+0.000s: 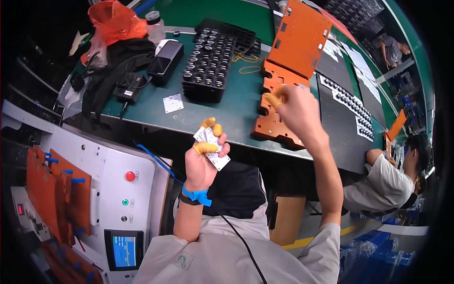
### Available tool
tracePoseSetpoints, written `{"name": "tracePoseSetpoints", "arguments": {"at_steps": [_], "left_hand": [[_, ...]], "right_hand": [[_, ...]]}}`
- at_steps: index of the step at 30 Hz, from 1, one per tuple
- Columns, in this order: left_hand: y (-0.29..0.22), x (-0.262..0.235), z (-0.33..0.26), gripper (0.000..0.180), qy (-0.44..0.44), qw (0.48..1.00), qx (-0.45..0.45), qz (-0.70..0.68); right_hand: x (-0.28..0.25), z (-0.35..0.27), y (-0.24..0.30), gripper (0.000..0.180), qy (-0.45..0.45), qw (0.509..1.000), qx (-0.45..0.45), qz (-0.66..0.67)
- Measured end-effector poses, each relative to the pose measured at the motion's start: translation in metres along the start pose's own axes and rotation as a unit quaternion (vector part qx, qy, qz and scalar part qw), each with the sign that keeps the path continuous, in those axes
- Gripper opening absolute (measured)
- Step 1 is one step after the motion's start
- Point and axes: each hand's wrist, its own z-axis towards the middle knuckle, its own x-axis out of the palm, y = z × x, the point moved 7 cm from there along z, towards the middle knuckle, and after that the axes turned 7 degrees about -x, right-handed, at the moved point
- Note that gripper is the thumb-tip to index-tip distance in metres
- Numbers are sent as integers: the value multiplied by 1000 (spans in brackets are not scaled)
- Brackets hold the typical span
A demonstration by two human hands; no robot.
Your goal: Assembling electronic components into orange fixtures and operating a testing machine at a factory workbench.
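Observation:
My left hand [201,163], with yellow finger cots and a blue wrist strap, is closed on some white boards [218,161] dotted with small holes, held in front of the table edge. My right hand [301,113], also in yellow finger cots, is above the orange fixture [279,125]. Its fingers are curled together, and whatever they may grip is hidden. The fixture's orange lid [298,40] stands raised at the back, and its base has rounded notches along the left side. A single white board [173,103] lies flat on the green table.
A black tray stack [204,92] filled with round lens-like parts stands left of the fixture. Behind my right arm, boards with rows of black parts [347,102] lie on a dark mat. A white machine [104,165] is at left; another person [385,180] sits at right.

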Motion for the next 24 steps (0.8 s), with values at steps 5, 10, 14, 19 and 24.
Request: {"name": "tracePoseSetpoints", "arguments": {"at_steps": [5,10,14,19,24], "left_hand": [[-1,-3,1,55,104,993,-44,42],[11,106,-16,46,167,447,415,774],[52,134,-42,15,397,210,469,760],[58,124,-62,25,520,96,457,716],[61,113,-73,21,570,24,441,693]], "right_hand": [[4,19,58,23,-102,981,-65,155],[16,56,29,24,-120,950,-7,289],[15,80,8,28,-120,944,-3,308],[11,70,22,28,-100,960,-8,260],[11,65,23,26,-99,957,-16,271]]}}
